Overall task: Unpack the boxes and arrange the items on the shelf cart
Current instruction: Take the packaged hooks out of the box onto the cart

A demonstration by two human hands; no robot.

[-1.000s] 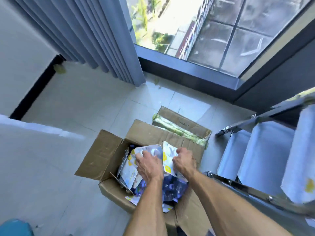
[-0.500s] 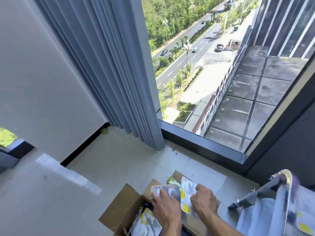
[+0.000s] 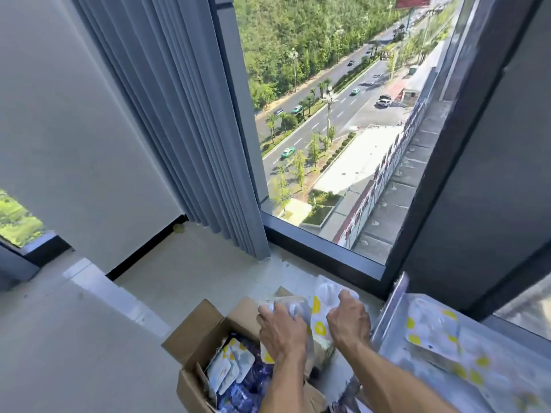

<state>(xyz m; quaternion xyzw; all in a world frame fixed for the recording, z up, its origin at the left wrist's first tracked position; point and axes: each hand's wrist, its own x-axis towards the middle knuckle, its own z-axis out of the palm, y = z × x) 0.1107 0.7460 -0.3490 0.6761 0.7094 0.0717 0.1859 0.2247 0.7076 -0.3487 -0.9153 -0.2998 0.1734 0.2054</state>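
Open box [image 3: 196, 332] on floor, packs inside. Above it our left hand [image 3: 281, 332] grips 1 blister pack [image 3: 293, 307]; right hand [image 3: 348, 321] grips another pack [image 3: 326, 293]. Cart [image 3: 387, 311] at right holds more packs [image 3: 432, 329].

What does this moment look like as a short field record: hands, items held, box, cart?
left hand: grips a blister pack
right hand: grips a yellow-dotted pack
cardboard box: open on the floor, more packs inside
shelf cart: at right, a pack on shelf already
stage: packs lifted above box, not yet shelved
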